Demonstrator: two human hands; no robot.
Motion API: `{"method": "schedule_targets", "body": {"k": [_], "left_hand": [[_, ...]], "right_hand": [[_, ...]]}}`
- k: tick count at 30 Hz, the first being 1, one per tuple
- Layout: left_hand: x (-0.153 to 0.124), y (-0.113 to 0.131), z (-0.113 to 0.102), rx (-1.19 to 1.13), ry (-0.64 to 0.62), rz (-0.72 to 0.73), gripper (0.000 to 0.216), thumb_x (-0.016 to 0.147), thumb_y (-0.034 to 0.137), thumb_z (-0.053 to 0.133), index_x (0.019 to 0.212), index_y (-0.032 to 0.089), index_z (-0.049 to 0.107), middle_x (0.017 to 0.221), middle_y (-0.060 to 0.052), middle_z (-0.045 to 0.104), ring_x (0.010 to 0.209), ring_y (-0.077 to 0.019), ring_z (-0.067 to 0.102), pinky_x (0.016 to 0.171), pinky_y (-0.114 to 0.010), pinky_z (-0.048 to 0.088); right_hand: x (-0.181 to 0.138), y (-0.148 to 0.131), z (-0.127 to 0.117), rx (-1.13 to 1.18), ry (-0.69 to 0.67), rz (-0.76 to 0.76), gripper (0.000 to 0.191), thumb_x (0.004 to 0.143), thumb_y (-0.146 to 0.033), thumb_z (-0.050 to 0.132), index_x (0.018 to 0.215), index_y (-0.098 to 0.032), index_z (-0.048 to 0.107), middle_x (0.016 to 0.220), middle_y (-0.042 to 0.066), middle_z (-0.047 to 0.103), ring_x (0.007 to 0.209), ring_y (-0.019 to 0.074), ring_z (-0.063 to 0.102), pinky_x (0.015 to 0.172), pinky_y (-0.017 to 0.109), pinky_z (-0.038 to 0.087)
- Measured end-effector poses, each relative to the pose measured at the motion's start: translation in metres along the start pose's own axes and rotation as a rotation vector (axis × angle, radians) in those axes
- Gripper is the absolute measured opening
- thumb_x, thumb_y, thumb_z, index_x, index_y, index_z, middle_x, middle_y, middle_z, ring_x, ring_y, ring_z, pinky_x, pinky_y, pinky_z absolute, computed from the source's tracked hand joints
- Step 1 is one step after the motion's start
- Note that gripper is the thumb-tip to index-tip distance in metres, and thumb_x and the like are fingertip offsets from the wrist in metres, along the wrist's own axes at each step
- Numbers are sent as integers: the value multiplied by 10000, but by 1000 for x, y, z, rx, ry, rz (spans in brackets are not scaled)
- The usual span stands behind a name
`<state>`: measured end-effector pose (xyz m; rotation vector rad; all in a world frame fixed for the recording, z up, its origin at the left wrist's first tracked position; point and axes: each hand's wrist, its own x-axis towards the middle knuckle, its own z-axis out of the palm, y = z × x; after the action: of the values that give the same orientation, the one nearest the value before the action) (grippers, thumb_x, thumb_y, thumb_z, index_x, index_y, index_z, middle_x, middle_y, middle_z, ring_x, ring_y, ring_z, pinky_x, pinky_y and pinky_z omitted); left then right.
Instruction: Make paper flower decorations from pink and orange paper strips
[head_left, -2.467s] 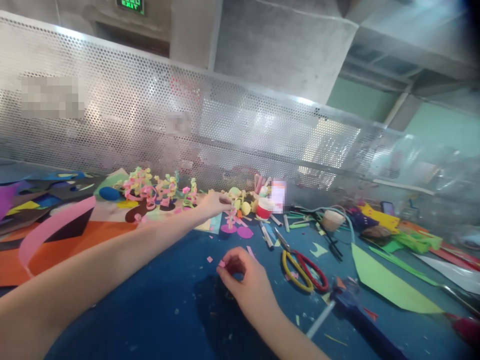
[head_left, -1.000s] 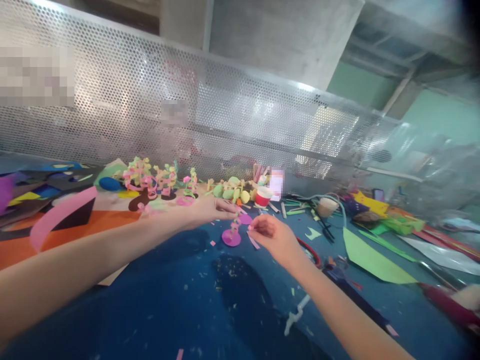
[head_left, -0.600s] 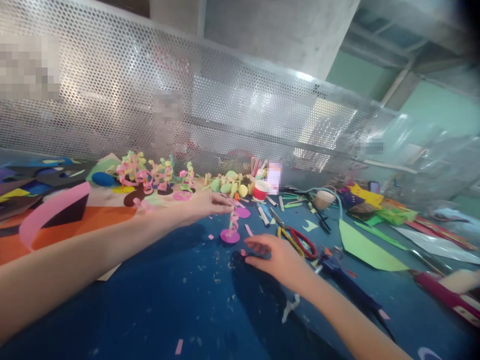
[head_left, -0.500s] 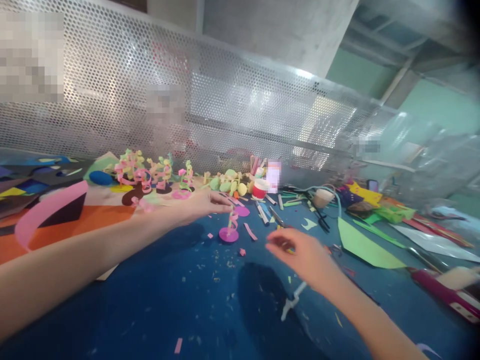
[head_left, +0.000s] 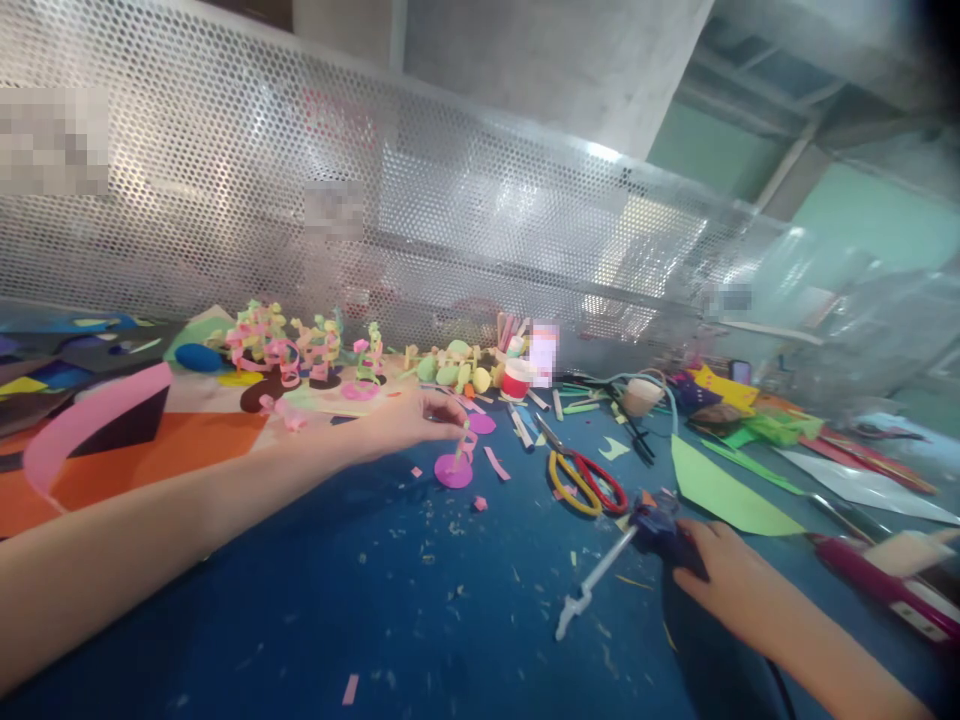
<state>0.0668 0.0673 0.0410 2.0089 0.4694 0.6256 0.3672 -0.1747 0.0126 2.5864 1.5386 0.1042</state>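
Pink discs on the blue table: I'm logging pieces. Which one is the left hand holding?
The nearer disc, by its upright stem, pinched in the left hand; the other disc lies bare just behind it.

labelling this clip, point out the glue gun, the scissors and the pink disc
glue gun (head_left: 651,520), head view, on its blue body
scissors (head_left: 574,485), head view, on the yellow handle
pink disc (head_left: 453,471), head view, on its flat face

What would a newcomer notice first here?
The left hand pinching a small paper figure on its magenta disc mid-table, while the right hand grips a blue glue gun at near right. Behind, a row of curled paper figures lines the perforated metal screen.
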Motion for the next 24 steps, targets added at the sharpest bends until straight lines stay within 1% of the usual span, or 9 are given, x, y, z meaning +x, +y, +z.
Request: {"method": "schedule_targets", "body": {"k": [3,7,10,12,14,16,17,20,24], "left_hand": [[-2,5,2,-79,-26,10,225,710,371,631,844,191,638,818,-7,660,798,-153,594,766,-261,429],[-4,13,3,-184,-24,22,189,749,333,598,843,170,617,793,-16,650,760,-143,594,761,-269,435],[-6,20,5,-228,5,-6,169,739,313,611,821,165,612,781,-21,646,733,-138,593,731,-264,441],[-7,24,7,-274,27,-19,153,735,297,619,808,164,607,778,-21,642,733,-134,595,727,-261,440],[-9,28,10,-325,34,-24,137,734,279,624,799,160,601,763,-20,636,724,-129,594,723,-262,441],[-10,31,14,-364,35,-26,136,729,268,636,794,155,597,756,-20,635,718,-125,594,718,-264,442],[-11,32,15,-380,32,-25,139,726,268,641,792,153,596,756,-20,637,717,-125,595,719,-266,441],[-12,33,19,-423,4,-13,146,726,272,646,791,150,596,758,-18,643,717,-124,598,722,-268,436],[-12,33,20,-444,8,-16,145,728,267,649,786,144,599,743,-13,644,699,-116,591,699,-255,431]], "right_hand": [[-1,-4,-1,5,45,35,342,733,-200,478,1015,-18,542,960,218,569,898,292,599,825,375,454],[-4,-3,-13,67,348,108,375,705,-249,486,995,-13,494,935,255,537,891,353,561,775,426,450],[-10,-17,-36,332,501,100,345,743,-338,453,995,-104,476,927,212,540,819,332,555,699,430,444],[-17,-38,-54,651,338,-27,263,770,-420,470,891,-191,514,776,105,564,659,250,545,635,381,437],[-24,-66,-67,780,254,-117,345,847,-501,338,805,-209,516,607,24,499,543,180,503,528,296,420],[-29,-94,-74,1130,116,-233,398,860,-534,312,815,-193,513,592,-1,459,532,150,473,501,259,401],[-31,-106,-76,1195,95,-265,409,860,-543,313,803,-191,513,597,-3,462,547,145,475,521,254,402],[-31,-129,-79,1246,93,-358,415,860,-544,328,748,-192,516,642,11,509,608,149,507,617,265,423],[-29,-136,-81,1184,156,-347,441,861,-551,320,679,-198,512,592,1,498,563,138,488,556,251,399]]}}
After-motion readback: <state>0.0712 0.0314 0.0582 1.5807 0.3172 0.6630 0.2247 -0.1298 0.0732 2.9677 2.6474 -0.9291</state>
